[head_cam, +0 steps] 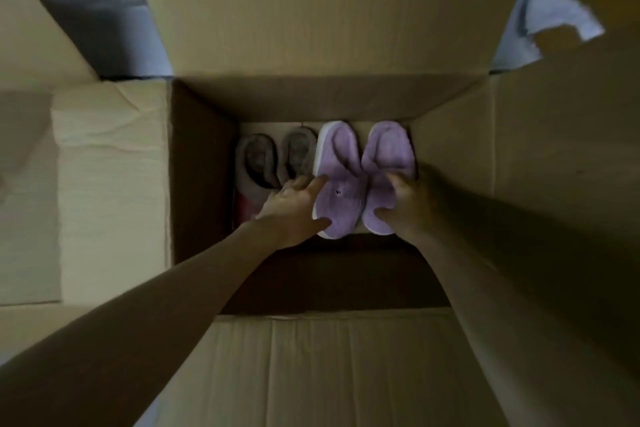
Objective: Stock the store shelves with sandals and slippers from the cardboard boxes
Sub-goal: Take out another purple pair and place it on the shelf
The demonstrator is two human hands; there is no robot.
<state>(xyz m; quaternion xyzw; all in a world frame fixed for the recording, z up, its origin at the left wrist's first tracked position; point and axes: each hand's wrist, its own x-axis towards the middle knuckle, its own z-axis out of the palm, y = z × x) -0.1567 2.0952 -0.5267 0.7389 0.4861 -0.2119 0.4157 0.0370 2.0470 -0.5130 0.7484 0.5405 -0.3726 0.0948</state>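
Entry from above is being left open by the cardboard box (204, 166), its flaps being spread outward. Its floor is being covered from left wall to right wall by grey slippers (273, 163) and purple slippers (349, 163), set just beside each other; only thin bare gaps are being left at the far wall.

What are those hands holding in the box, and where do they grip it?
The left hand grips the left purple slipper by its outer edge, the right hand the right purple slipper by its closed front.
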